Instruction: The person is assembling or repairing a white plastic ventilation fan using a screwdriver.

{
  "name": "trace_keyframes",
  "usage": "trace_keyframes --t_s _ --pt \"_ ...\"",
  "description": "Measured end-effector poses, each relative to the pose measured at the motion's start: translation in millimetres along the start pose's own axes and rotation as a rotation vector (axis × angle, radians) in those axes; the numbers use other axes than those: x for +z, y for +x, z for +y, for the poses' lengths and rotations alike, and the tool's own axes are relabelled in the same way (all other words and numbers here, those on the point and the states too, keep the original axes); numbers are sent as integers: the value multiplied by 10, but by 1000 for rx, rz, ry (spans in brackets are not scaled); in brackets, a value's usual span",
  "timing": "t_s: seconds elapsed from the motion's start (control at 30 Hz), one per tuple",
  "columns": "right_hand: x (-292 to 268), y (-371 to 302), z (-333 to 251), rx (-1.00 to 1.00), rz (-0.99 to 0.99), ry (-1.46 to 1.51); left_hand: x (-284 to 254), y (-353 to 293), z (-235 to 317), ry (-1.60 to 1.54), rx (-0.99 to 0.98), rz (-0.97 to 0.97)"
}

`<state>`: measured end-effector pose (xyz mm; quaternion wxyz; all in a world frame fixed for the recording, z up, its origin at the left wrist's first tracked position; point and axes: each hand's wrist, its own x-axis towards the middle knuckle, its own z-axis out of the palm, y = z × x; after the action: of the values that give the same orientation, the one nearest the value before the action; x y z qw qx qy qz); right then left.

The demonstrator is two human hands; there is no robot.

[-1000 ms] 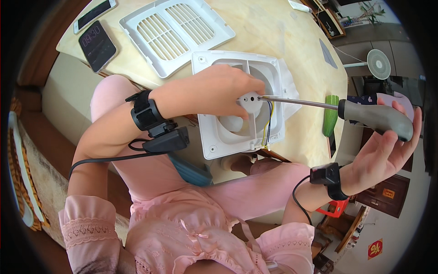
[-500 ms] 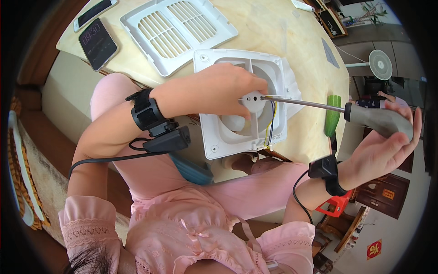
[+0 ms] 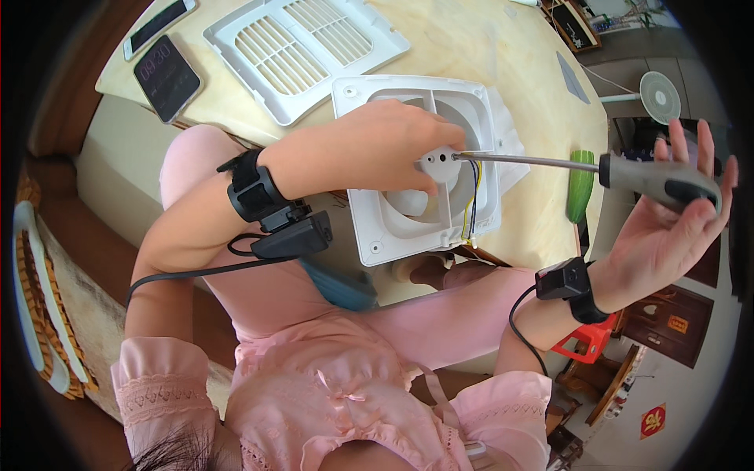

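Observation:
A white square exhaust fan housing [image 3: 369,228] stands tilted at the table's edge. My left hand [image 3: 400,141] is closed around its round central motor hub [image 3: 440,163], thumb below and fingers above. The grey-handled screwdriver [image 3: 542,162] lies nearly level, its tip at a hole in the hub's end. My right hand [image 3: 667,212] supports the handle between thumb and palm, with the other fingers spread away from it. Yellow and dark wires [image 3: 474,200] run from the hub down to the housing's lower edge.
A white slatted grille cover [image 3: 302,59] lies on the table [image 3: 542,86], left of the housing. Two phones, one dark [image 3: 167,78] and one white-edged [image 3: 159,27], lie at the far left. A green cucumber [image 3: 580,188] is near the right edge, beneath the screwdriver.
The fingers of my right hand have opened out from the screwdriver handle, which has rolled to show a dark patch. The housing has shifted slightly; my left hand keeps its hold.

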<state>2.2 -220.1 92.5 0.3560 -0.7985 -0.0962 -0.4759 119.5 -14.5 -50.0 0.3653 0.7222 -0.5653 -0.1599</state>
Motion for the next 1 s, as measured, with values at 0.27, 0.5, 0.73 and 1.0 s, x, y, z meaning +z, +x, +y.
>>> trace_keyframes --t_s 0.27,0.5,0.73,1.0 --pt "-211 22 13 71 -107 70 -540 -85 337 116 -62 -65" --pt "-559 78 65 201 -414 390 -604 392 1353 -106 108 424" --pt "-487 23 -39 158 -581 264 -619 641 1178 -469 120 438" --pt "-450 -26 89 128 -579 240 -635 447 1023 -223 198 684"
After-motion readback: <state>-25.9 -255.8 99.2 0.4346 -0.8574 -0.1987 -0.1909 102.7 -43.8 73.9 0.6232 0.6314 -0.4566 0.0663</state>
